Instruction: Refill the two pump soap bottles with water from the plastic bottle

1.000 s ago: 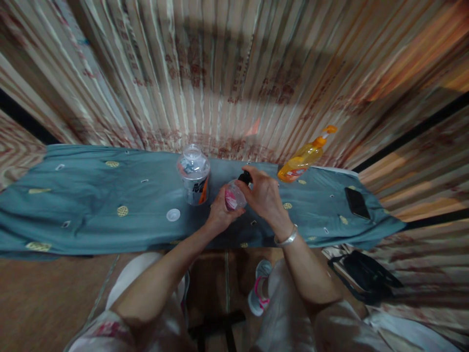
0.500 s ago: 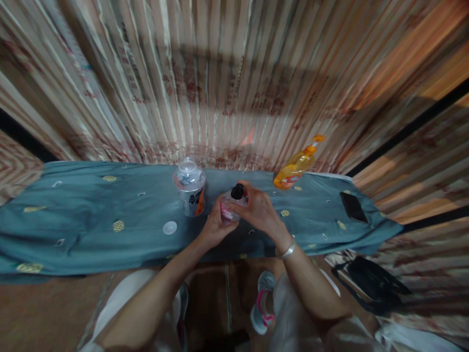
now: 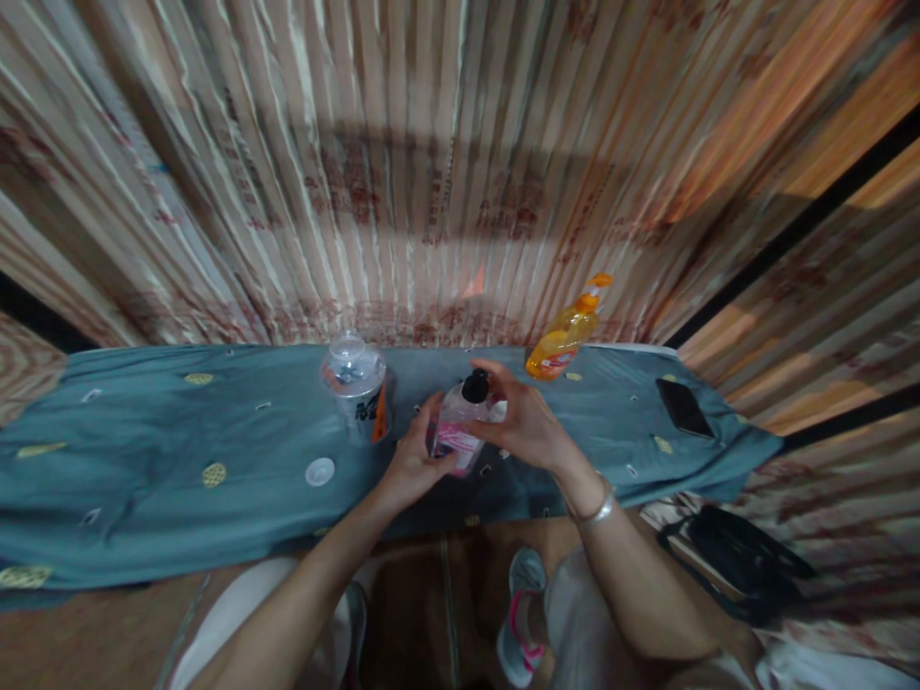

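Note:
A small clear bottle (image 3: 460, 433) with a pink label and a black cap stands upright at the near middle of a table under a teal cloth (image 3: 158, 450). My left hand (image 3: 412, 458) touches the bottle's lower left side, fingers partly spread. My right hand (image 3: 523, 425) holds it from the right, fingertips up by the black cap; a silver bangle rings that wrist. A larger clear plastic bottle (image 3: 355, 386) with no cap stands just left of my hands, and a white cap (image 3: 320, 471) lies on the cloth to its left.
An orange dish-soap bottle (image 3: 564, 331) stands at the table's back right by the striped curtain (image 3: 446, 172). A dark phone (image 3: 683, 407) lies on the cloth at the right end. A black bag (image 3: 740, 556) sits on the floor right of my knees.
The small bottle went from tilted in my hands to upright on the cloth. My left hand's fingers have loosened along its side. The view has tipped upward, shifting everything lower in the picture.

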`<state>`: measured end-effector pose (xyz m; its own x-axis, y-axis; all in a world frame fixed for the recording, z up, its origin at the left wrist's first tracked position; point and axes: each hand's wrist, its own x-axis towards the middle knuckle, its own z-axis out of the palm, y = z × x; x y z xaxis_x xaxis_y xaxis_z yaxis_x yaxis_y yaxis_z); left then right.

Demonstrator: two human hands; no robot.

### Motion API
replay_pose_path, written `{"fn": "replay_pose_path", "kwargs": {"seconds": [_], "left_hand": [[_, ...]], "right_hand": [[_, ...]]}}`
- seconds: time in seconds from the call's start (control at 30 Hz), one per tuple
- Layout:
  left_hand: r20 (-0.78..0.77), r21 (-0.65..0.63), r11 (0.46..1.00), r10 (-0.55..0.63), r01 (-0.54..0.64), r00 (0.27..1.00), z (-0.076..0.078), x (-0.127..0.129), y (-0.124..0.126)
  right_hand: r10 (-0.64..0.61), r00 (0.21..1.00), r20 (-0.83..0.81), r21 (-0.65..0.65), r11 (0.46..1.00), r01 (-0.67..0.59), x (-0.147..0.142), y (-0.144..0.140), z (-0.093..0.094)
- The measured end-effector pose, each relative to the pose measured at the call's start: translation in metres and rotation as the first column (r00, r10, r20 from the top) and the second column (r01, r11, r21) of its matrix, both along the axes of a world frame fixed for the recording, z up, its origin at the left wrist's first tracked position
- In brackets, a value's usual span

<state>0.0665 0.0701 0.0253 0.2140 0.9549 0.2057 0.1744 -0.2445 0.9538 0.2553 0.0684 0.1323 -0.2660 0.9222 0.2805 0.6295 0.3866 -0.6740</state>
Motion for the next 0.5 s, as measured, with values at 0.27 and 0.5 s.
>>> {"fn": "replay_pose_path", "kwargs": {"seconds": [0.27, 0.5], "left_hand": [[0.288, -0.18, 0.969, -0.115, 0.171, 0.951, 0.005, 0.043, 0.005], [0.119, -0.101, 0.995, 0.014, -0.002, 0.993, 0.015, 0.087, 0.021]], "right_hand": [[0.123, 0.955, -0.271, -0.062, 0.988, -0.145, 0.046, 0.009, -0.002], [-0.135, 0.968, -0.213, 0.0, 0.99, 0.138, 0.063, 0.008, -0.01]]}}
